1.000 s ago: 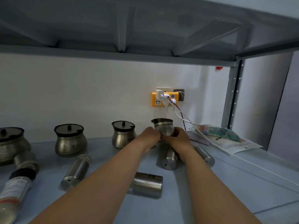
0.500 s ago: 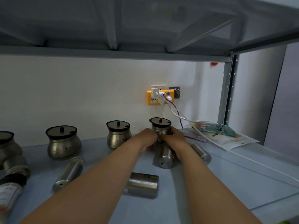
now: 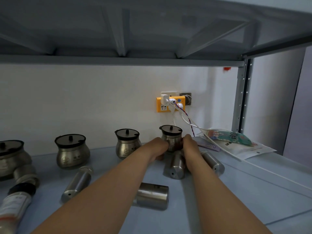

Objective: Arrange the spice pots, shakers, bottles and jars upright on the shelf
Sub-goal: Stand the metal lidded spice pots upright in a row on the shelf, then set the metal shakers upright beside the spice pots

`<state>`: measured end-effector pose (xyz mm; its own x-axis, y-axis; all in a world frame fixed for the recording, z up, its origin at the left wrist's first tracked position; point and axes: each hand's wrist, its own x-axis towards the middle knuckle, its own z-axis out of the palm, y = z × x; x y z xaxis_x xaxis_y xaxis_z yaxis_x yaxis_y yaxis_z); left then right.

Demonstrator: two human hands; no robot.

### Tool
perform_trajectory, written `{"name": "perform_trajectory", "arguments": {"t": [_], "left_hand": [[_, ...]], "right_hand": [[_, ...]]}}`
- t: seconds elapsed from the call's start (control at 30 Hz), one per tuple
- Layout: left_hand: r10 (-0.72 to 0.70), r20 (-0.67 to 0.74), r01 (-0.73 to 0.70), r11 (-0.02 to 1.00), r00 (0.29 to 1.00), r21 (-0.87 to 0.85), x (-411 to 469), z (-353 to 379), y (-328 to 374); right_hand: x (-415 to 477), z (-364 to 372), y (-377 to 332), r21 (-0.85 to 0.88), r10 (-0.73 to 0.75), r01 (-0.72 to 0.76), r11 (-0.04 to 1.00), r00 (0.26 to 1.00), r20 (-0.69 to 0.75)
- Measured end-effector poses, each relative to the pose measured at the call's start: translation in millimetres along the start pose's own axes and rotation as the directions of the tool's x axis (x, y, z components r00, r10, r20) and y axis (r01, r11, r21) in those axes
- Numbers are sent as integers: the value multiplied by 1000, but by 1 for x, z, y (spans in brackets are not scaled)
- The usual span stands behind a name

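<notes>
- Shelf carries everything under the socket.
- Hands, left and right, clasp the pot upright, just below the socket.
- Shaker lies toppled before that pot.

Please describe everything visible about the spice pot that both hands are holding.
The spice pot is a round-bellied pot of brushed metal with a dark lid and a small knob on top. It stands upright at the back of the shelf, near the wall. The left hand and right hand grip its sides. Its base is hidden.
</notes>
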<state>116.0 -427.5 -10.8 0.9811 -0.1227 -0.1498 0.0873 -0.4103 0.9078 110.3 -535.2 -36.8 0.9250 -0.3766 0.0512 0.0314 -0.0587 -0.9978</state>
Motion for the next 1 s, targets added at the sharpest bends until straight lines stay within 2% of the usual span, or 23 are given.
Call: {"name": "perform_trajectory", "arguments": {"t": [0.23,0.33,0.4,0.5,0.63,0.8,1.0], "left_hand": [[-30,13,30,999,999,-19,-1,-3,0],[-13,0,13,1000,1000,-2,-5,-6,-1],[-1,-29,1,1000,1000,4,-8,-9,0],[22,-57,-25,999,998,-48,-14,-13,8],[121,-131,-128,991,984,-41,-33,-23,16],[252,-260,-261,965,932,-1,-78,-57,1],[325,-427,-306,945,844,113,-126,-111,-26]], "right_hand": [[1,4,-6,-90,45,-49,995,998,-49],[-4,4,-6,-53,47,-52,997,995,-86],[-12,2,-7,-52,-23,18,998,996,-90],[-25,0,-11,-33,-216,213,976,967,-135],[-36,2,-14,7,-374,376,927,922,-97],[-46,4,-19,36,-341,345,938,937,-79],[-80,25,-36,57,-437,436,898,899,1]]}}
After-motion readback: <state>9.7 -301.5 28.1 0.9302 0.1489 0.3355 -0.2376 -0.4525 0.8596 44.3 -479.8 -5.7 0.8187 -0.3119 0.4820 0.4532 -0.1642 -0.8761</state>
